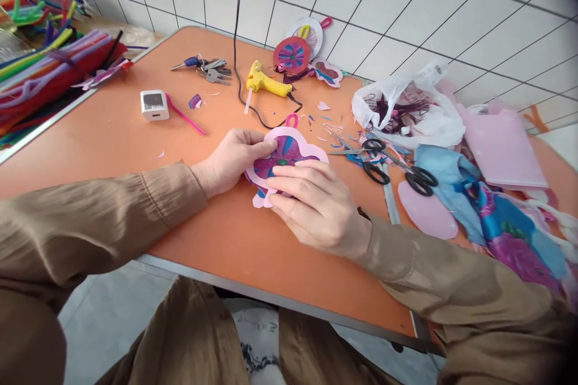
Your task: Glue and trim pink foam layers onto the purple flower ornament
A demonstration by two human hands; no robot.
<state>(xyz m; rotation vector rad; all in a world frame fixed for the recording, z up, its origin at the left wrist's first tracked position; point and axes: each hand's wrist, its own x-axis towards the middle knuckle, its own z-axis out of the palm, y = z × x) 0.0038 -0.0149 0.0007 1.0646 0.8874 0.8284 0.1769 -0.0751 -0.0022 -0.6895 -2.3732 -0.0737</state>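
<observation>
Nearest on the orange table (135,144), the right hand (316,207) lies flat with its fingers stretched out, pressing their tips on the near half of a pink foam ornament (295,144). It does not close around it. The left hand (228,162) pinches the ornament's left edge, thumb on top and fingers curled under. There is one ornament under the hands. It lies flat near the table's front edge and shows a purple flower face. Its long axis runs from near-left to far-right, and its small pink loop (292,120) points away from the person.

Just right of the ornament lie two pairs of black-handled scissors (377,159), blades pointing back toward it. Beyond them, further right, are one pink foam oval (427,210) and a heap of blue and purple flowered fabric (510,234). Left of the ornament and a little farther off lies one pink strip (185,115), with one small white device (154,104) beside it.

Beyond the ornament's loop lies one yellow glue gun (264,83), nozzle toward the left, its black cord running up the tiled wall. Far-left of the ornament is one bunch of keys (210,69), and far-right one white plastic bag (406,108). Against the wall stand three more ornaments (293,54). A pile of pipe cleaners (40,72) fills the far-left corner.
</observation>
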